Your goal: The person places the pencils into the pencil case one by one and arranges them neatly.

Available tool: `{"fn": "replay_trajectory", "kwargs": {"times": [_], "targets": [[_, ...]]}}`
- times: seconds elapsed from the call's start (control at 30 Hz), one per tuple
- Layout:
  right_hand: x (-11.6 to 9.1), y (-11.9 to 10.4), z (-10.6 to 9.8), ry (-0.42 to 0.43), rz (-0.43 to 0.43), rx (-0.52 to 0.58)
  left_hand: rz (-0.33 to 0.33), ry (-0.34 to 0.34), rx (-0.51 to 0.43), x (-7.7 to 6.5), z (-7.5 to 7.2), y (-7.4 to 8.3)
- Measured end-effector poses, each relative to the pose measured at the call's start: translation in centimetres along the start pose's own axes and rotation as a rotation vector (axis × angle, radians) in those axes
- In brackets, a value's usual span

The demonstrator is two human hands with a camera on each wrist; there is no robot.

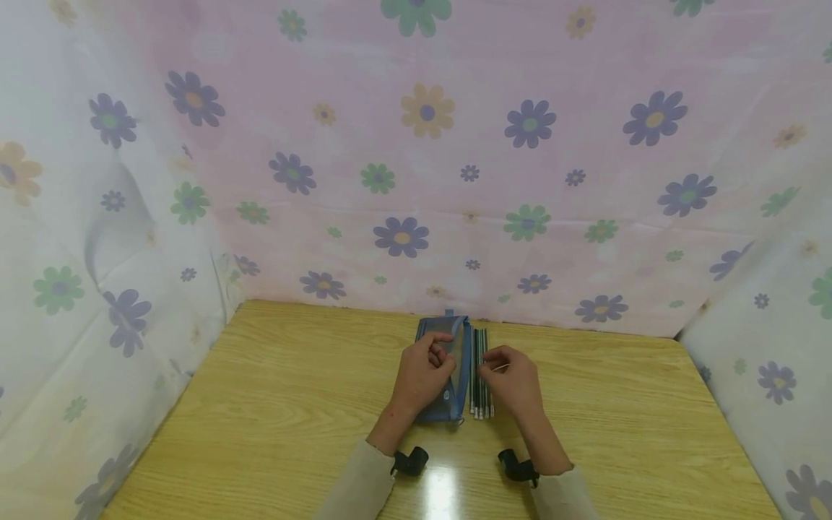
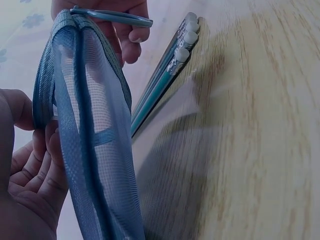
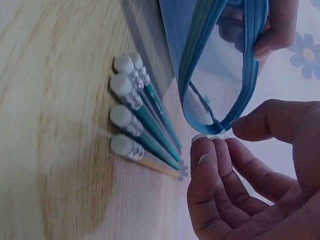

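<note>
A blue mesh pencil case (image 1: 444, 414) with its zipper undone lies on the table. My left hand (image 1: 419, 375) pinches the rim of its mouth between thumb and fingers, seen up close in the left wrist view, and the zipper band (image 3: 250, 55) stands apart in a loop. Right of the case, several green pencils (image 1: 481, 404) and one wood-coloured pencil (image 3: 155, 164) lie side by side, white erasers toward me. My right hand (image 1: 513, 375) hovers over the pencils' right side. Its thumb and fingertips (image 3: 202, 182) are bent near each other with nothing between them.
The wood-grain table (image 1: 279, 390) extends to both sides of the case. A flowered cloth (image 1: 448, 195) rises behind it and at both sides. Black wrist mounts (image 1: 516, 466) sit at both cuffs. A ring pull (image 2: 112, 17) hangs at the case's near end.
</note>
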State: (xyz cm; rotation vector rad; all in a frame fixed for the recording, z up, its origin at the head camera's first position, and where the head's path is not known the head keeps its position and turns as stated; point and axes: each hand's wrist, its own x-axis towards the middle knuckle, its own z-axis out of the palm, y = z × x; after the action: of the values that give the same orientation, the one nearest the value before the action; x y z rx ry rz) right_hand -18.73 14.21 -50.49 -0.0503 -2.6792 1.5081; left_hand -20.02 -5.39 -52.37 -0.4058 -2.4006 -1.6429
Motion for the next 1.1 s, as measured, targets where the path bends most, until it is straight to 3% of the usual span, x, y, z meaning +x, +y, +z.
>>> {"fn": "replay_trajectory", "kwargs": {"times": [0.47, 1.1], "targets": [[0.2, 0.6, -0.6, 0.037, -0.012, -0.076, 0.026, 0.009, 0.005, 0.0, 0.0, -0.1], [0.6, 1.7, -0.5, 0.035, -0.028, -0.167, 0.006, 0.014, -0.004, 0.0, -0.1, 0.0]]}}
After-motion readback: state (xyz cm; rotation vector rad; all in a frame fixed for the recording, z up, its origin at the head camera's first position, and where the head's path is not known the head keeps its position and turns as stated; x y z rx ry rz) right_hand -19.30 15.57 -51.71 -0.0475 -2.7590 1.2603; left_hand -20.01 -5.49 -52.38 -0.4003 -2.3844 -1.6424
